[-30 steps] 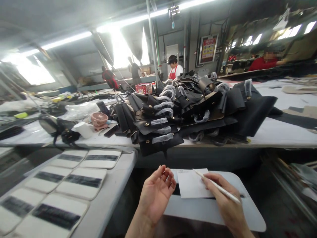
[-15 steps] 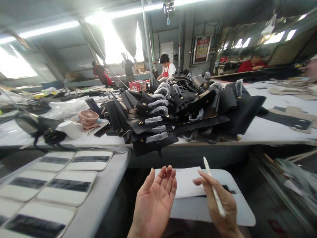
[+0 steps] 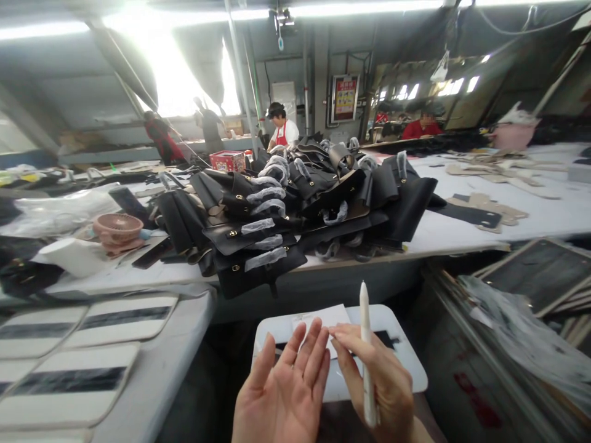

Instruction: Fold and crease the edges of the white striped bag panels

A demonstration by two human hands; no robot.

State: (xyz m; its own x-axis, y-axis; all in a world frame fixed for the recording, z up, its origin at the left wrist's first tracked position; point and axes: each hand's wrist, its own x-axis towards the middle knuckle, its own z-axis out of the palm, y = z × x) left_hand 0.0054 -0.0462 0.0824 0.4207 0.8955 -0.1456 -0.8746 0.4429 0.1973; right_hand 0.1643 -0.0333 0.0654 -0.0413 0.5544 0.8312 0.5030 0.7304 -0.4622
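My left hand [image 3: 284, 391] is held palm up with its fingers stretched out, and nothing lies in it. A white pen [image 3: 366, 363] sits in my right hand [image 3: 388, 384], its tip pointing up and away from me. The thumb and forefinger of that hand come up to the fingertips of my left hand; I cannot tell whether a small thing is between them. Below both hands is a white board [image 3: 406, 363] with rounded corners. On it lie a white sheet of paper [image 3: 332, 315] and a black piece [image 3: 383, 338], both partly covered by my hands.
Black bags [image 3: 258, 271] with plastic-wrapped handles are heaped on the long table [image 3: 466, 215] ahead. Pale panels with black strips [image 3: 129, 317] cover a side table at left. A pink fan [image 3: 117, 231] stands beyond them. Stacked boards [image 3: 540, 277] are at right. Several people work farther back.
My right hand has moved left, bringing its fingertips up to my left hand's. The pen stands more upright in the picture. My view has turned to the right.
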